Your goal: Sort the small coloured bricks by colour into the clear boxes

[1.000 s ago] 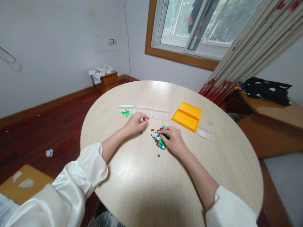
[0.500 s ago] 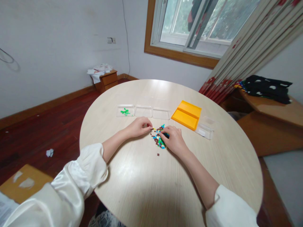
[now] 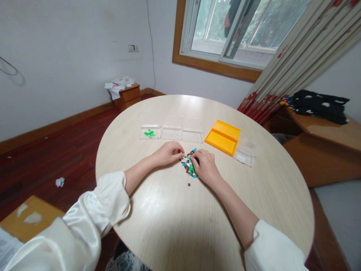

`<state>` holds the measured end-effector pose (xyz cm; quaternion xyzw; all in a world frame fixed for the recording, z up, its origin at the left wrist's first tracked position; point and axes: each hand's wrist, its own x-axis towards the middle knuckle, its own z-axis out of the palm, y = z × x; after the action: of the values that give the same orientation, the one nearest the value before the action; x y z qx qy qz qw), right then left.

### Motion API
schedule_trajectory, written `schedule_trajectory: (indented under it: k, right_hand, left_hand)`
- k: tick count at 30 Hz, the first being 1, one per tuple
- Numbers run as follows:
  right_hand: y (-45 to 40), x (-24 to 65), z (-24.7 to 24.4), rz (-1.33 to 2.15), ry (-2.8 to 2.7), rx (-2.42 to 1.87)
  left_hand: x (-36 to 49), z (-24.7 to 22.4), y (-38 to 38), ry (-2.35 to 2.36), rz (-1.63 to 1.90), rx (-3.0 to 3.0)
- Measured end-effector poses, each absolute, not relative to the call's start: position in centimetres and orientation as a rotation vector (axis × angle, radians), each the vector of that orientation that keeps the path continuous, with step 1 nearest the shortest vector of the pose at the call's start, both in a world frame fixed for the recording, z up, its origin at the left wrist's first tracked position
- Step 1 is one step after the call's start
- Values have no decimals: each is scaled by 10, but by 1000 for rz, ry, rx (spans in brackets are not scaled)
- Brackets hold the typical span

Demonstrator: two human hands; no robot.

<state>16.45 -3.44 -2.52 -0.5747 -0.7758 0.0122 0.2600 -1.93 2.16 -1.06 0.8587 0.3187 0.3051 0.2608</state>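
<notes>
A pile of small toy bricks (image 3: 187, 167) in brown, blue, green, white and yellow lies on the round table (image 3: 169, 210). My left hand (image 3: 170, 152) is at the pile's left edge, thumb and fingertips pinched together; whatever lies between them is too small to name. Over the right side of the pile rests my right hand (image 3: 205, 164), its fingers curled down among the bricks, and its fingertips are partly hidden. One brown brick (image 3: 188, 184) lies apart, nearer to me. Green pieces (image 3: 150, 133) sit in the leftmost clear plastic box (image 3: 141, 136).
Two more clear boxes, a middle one (image 3: 172, 139) and a right one (image 3: 192, 141), stand in the row behind the pile. An open yellow case (image 3: 221, 144) lies to the right, beside another clear box (image 3: 249, 161) with a white label. A window and curtain (image 3: 270, 82) are beyond.
My left hand has shifted slightly right and nearer to me, at the pile's edge. My right hand has barely moved among the bricks. The boxes and the yellow case stay put.
</notes>
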Motion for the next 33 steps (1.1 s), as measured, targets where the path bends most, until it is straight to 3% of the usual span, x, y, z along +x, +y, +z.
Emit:
schedule_trajectory:
  k: [15, 24, 33]
  right_hand:
    - [-32, 158, -19, 492, -1780, -1302]
    - [-26, 194, -19, 11, -1882, -1552]
    - [-26, 198, -17, 154, -2110, -1575]
  left_hand:
    - [-7, -10, 10, 848, 916, 2291]
    - [-12, -9, 14, 989, 964, 2285]
    - [-13, -9, 17, 1109, 855, 2251]
